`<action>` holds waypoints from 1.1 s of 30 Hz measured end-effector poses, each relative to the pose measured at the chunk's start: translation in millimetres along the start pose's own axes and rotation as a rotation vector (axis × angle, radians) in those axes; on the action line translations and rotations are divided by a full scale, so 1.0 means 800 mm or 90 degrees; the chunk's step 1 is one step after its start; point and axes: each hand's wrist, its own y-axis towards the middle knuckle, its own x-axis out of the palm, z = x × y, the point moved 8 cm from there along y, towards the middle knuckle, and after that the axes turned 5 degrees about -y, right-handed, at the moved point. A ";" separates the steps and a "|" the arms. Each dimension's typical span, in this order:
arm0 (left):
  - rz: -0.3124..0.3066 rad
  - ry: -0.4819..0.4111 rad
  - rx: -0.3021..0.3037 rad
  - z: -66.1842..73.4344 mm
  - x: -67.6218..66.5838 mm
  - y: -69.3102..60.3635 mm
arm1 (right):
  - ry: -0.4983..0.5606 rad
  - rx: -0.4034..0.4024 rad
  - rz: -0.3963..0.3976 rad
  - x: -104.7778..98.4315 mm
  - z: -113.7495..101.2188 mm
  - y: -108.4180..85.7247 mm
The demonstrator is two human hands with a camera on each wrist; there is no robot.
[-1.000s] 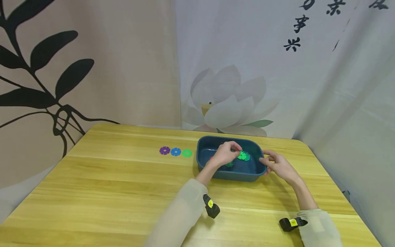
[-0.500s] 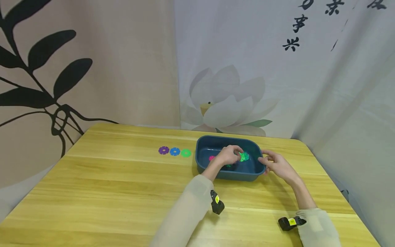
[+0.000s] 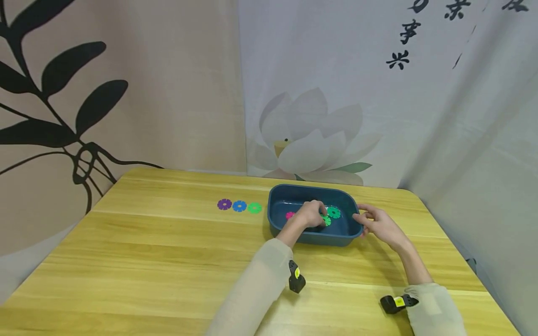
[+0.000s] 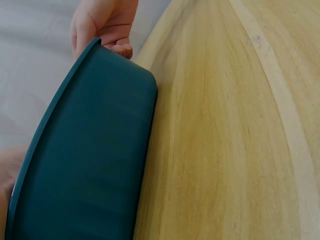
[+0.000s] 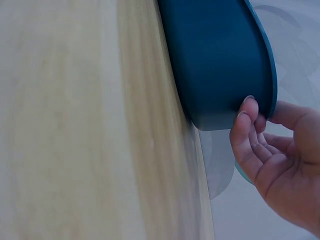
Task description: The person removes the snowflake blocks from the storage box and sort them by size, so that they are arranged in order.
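Observation:
My left hand (image 3: 310,213) reaches down into a dark blue-green plastic basin (image 3: 281,235). Its thumb and index finger pinch a light green snowflake disc (image 3: 327,221) near the basin floor. Just beyond that piece lies a darker green snowflake disc (image 3: 334,212). A pink snowflake disc (image 3: 290,215) shows partly, left of the wrist. My right hand (image 3: 380,226) grips the basin's right end; in the right wrist view the thumb is at the rim and the fingertips lie against the outer wall. The left wrist view shows the basin's outside wall (image 4: 95,140), which hides the left fingertips.
Left of the basin, a purple snowflake disc (image 3: 224,204), a blue one (image 3: 239,206) and a green one (image 3: 254,208) lie in a row on the wooden table (image 3: 147,261). A printed curtain (image 3: 185,93) hangs behind the table.
My left hand has lowered into the basin, and the light green disc has shifted toward me, apart from the darker green one. The right hand keeps its place on the basin.

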 end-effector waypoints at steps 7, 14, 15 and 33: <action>0.013 0.016 -0.022 -0.002 -0.003 -0.001 | -0.001 0.004 0.000 0.000 0.000 -0.001; 0.027 0.033 -0.033 -0.004 -0.006 -0.004 | 0.003 0.004 -0.001 0.001 0.000 0.000; 0.030 0.035 -0.032 -0.005 -0.007 -0.003 | 0.003 0.004 0.000 0.001 0.000 0.000; 0.130 -0.096 0.093 0.014 -0.028 -0.006 | 0.002 -0.002 0.000 0.001 -0.001 0.000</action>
